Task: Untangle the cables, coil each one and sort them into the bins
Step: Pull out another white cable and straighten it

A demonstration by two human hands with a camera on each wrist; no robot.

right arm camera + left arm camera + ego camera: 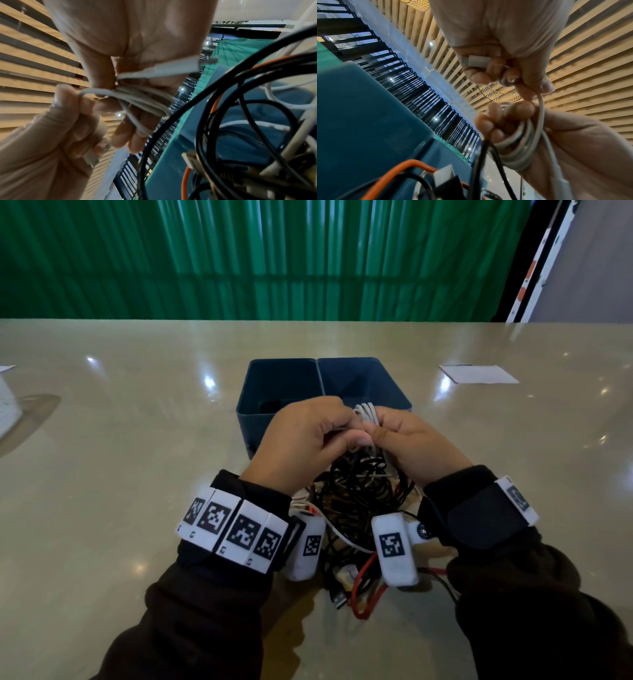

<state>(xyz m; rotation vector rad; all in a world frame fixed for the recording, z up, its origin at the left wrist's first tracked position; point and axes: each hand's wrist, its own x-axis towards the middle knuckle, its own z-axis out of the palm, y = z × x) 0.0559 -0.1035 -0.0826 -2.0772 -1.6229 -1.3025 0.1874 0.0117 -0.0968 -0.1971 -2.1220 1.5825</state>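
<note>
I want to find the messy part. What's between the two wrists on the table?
In the head view, the tangled pile of cables, mostly black, lies on the table between them.

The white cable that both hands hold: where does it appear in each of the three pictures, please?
Head view: the white cable is at centre, between the left hand and the right hand, in front of the blue bins.
Left wrist view: the coil is at lower right; its plug is at top centre.
Right wrist view: the coil is at centre left.
Shared landmark: the blue bins, beyond the tangled black cables.
</note>
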